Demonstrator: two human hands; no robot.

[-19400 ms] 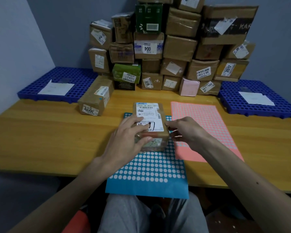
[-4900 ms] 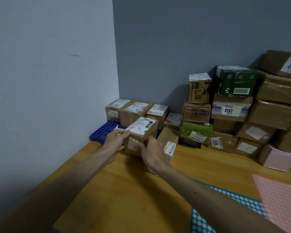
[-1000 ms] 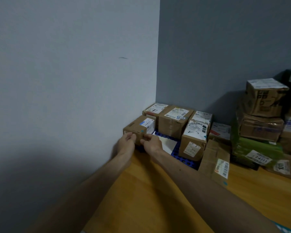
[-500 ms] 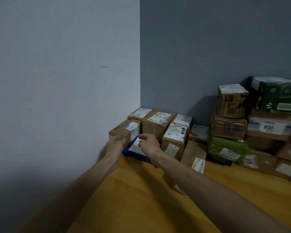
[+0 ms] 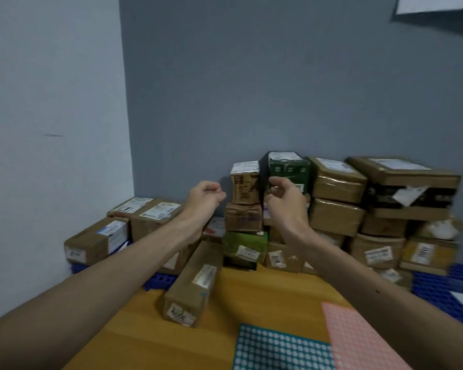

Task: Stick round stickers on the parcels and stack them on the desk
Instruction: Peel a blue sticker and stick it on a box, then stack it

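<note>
I see both grips empty, left hand (image 5: 204, 194) and right hand (image 5: 286, 194) loosely curled; pulling the small parcel (image 5: 245, 182) between them (blurred, so maybe) could topple the stack (image 5: 243, 222) beneath

The tabletop (image 5: 265, 292) is warm orange-yellow wood. Below the right grip (image 5: 284, 194) lie a teal sticker sheet (image 5: 281, 348) dotted with white circles and a pink sheet (image 5: 361, 340) of fine pale dots. Behind that grip stands a dark green box (image 5: 289, 166); brown parcels (image 5: 337, 182) with white labels surround it. Blue grid trays (image 5: 436, 287) sit lower right.
</note>
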